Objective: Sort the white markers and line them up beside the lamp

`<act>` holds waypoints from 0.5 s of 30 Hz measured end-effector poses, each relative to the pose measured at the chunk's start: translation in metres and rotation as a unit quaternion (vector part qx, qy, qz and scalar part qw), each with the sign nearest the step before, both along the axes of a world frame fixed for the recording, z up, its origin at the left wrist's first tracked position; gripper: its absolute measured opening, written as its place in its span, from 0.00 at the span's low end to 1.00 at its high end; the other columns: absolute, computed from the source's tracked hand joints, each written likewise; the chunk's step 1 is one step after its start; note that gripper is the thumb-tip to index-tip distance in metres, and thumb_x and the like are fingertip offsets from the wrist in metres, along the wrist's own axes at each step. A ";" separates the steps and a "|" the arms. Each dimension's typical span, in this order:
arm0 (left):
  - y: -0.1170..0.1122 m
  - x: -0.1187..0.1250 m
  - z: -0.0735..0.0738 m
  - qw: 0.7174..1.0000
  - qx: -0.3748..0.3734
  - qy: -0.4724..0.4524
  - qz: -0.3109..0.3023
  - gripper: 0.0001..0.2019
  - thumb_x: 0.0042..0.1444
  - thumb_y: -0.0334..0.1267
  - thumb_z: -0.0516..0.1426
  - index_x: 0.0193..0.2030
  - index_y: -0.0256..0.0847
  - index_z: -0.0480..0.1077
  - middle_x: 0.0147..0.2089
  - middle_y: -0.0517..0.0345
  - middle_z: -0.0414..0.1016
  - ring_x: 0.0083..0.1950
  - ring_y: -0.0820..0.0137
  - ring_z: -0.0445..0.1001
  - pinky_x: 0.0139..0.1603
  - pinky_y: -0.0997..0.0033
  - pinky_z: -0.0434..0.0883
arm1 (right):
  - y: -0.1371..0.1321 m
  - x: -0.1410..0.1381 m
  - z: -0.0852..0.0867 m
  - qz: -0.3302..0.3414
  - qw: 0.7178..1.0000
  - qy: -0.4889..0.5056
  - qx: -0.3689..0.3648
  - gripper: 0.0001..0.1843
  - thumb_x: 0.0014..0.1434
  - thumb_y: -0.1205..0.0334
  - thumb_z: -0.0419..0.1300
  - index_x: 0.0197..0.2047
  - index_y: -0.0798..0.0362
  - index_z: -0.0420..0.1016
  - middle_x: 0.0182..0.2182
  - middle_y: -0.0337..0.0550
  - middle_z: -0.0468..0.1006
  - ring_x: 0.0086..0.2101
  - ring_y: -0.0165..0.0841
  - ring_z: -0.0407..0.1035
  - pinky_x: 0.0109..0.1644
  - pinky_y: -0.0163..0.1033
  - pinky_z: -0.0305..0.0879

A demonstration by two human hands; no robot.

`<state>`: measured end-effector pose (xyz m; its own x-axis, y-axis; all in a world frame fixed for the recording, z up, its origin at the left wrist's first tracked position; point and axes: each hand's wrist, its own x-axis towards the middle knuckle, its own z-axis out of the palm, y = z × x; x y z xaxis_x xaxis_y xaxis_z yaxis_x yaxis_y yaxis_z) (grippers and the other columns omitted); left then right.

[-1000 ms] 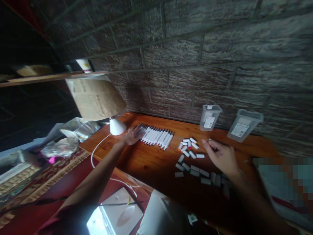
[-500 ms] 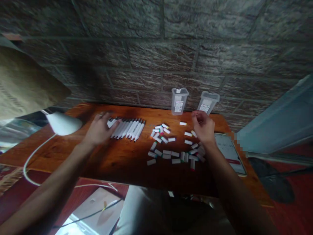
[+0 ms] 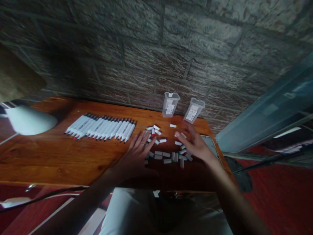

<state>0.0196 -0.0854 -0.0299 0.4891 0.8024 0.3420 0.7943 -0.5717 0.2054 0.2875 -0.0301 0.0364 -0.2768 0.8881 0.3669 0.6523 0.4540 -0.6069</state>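
Note:
My left hand (image 3: 140, 147) is spread palm down over the left side of a scatter of small white caps (image 3: 158, 153), hiding some of them. Its fingers are apart and hold nothing that I can see. Over the right side of the caps hovers my right hand (image 3: 194, 143), thumb and fingers apart, with a cap (image 3: 177, 134) near its thumb tip. Several caps show coloured ends. To the left, white markers (image 3: 105, 127) without caps lie side by side in a long slanted row, dark ends toward the wall.
Two clear plastic boxes (image 3: 170, 106) with labels stand at the back by the brick wall (image 3: 137, 65). A phone or tablet (image 3: 210, 147) lies partly behind my right hand. The white lamp base (image 3: 30, 120) occupies the table's left end.
My left hand has left the markers and moved right to the caps, uncovering the whole row. My right hand has opened from a pinch and come slightly lower. The view has turned right.

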 end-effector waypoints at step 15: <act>0.034 0.038 0.002 0.998 -0.068 0.007 -0.006 0.61 0.43 0.75 0.57 0.74 0.32 0.49 0.76 0.31 0.45 0.76 0.41 0.44 0.73 0.44 0.49 | -0.005 -0.070 -0.065 -0.145 0.963 -0.174 0.144 0.31 0.71 0.48 0.43 0.67 0.60 0.61 0.63 0.61 0.66 0.65 0.49 0.55 0.66 0.57 0.53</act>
<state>0.0576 -0.0509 -0.0278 0.5021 0.8353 0.2240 0.7912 -0.5482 0.2710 0.2175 -0.0352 -0.0287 -0.1832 0.8219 0.5394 0.9181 0.3392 -0.2050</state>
